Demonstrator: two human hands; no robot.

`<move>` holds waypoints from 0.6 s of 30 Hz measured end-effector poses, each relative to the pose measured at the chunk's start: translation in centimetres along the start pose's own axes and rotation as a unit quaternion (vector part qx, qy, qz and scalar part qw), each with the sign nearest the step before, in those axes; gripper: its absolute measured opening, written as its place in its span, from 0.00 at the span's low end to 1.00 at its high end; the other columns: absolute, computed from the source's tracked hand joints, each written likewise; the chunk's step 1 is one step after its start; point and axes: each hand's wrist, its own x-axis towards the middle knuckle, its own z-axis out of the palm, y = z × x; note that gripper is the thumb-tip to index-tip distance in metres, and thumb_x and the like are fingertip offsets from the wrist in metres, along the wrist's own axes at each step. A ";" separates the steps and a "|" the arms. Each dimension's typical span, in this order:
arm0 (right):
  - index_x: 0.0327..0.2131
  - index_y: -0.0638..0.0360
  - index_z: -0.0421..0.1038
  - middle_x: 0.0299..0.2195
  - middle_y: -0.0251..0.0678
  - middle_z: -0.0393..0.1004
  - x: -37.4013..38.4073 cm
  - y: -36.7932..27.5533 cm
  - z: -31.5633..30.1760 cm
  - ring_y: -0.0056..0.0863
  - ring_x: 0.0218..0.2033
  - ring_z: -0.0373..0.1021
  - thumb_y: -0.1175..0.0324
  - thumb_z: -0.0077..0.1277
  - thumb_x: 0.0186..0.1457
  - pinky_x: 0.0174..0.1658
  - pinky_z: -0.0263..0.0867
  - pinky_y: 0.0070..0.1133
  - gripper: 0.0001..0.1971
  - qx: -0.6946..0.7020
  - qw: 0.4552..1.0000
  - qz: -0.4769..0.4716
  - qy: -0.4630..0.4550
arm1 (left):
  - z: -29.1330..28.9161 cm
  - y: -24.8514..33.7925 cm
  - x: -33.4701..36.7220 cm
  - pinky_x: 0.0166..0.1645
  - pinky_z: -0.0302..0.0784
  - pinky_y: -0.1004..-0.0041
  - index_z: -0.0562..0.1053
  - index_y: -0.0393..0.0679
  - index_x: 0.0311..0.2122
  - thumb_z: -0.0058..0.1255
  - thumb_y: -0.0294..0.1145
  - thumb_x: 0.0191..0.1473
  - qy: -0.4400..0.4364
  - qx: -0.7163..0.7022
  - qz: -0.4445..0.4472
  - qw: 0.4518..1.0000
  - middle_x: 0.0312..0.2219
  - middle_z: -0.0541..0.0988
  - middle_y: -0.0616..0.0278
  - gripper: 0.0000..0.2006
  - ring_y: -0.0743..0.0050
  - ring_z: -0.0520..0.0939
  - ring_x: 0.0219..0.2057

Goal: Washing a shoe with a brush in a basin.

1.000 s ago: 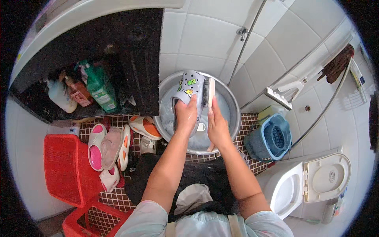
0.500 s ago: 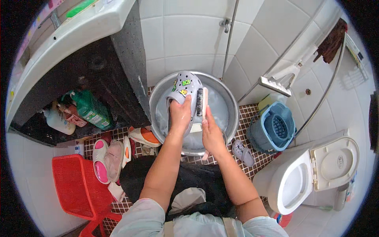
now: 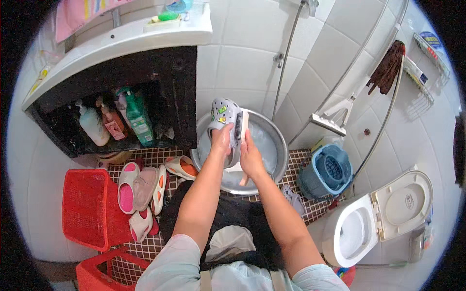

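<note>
Scrubbing seems the step in hand: over a round, silver metal basin (image 3: 283,155), the left hand (image 3: 221,138) pinches a light-grey, perforated, rubbery clog (image 3: 226,109); the right hand's (image 3: 251,156) grip closes round a pale, flat-backed brush (image 3: 245,124), dark bristles probably touching the clog's side. Another stroke would call for a steady clog.

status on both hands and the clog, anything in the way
Left hand gripping grey clog. Right hand holding brush at its side. Clog over metal basin, nothing visibly blocking.
</note>
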 end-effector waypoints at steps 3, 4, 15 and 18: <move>0.61 0.59 0.44 0.54 0.55 0.60 -0.6 -1.5 -0.6 0.47 0.55 0.59 0.65 0.32 0.61 0.54 0.56 0.28 0.25 -0.019 0.998 0.046 -0.027 | -0.6 0.1 0.1 0.41 0.72 0.69 0.68 0.30 0.45 0.51 0.25 0.45 -0.027 -0.021 -0.055 0.998 0.39 0.75 0.54 0.19 0.65 0.77 0.37; 0.61 0.59 0.45 0.53 0.55 0.61 -0.7 -1.8 -1.0 0.48 0.53 0.60 0.66 0.32 0.61 0.53 0.57 0.29 0.25 -0.029 0.996 0.072 -0.042 | -0.6 0.2 -0.1 0.41 0.72 0.69 0.68 0.30 0.45 0.51 0.26 0.46 -0.023 -0.014 -0.059 0.998 0.38 0.75 0.54 0.19 0.65 0.77 0.37; 0.62 0.52 0.42 0.40 0.64 0.68 -1.1 1.9 3.2 0.58 0.41 0.67 0.67 0.33 0.60 0.45 0.63 0.36 0.26 -0.086 0.994 -0.022 -0.060 | -2.3 0.8 -0.1 0.43 0.69 0.70 0.67 0.28 0.45 0.54 0.28 0.46 0.047 0.026 -0.110 0.992 0.39 0.75 0.53 0.20 0.66 0.76 0.39; 0.62 0.51 0.42 0.40 0.65 0.67 2.7 0.4 0.9 0.59 0.43 0.66 0.66 0.35 0.60 0.46 0.62 0.35 0.27 -0.044 0.993 0.106 -0.039 | -2.6 -1.1 1.0 0.44 0.69 0.69 0.67 0.28 0.45 0.54 0.27 0.46 0.022 0.049 -0.039 0.998 0.40 0.74 0.53 0.21 0.66 0.75 0.40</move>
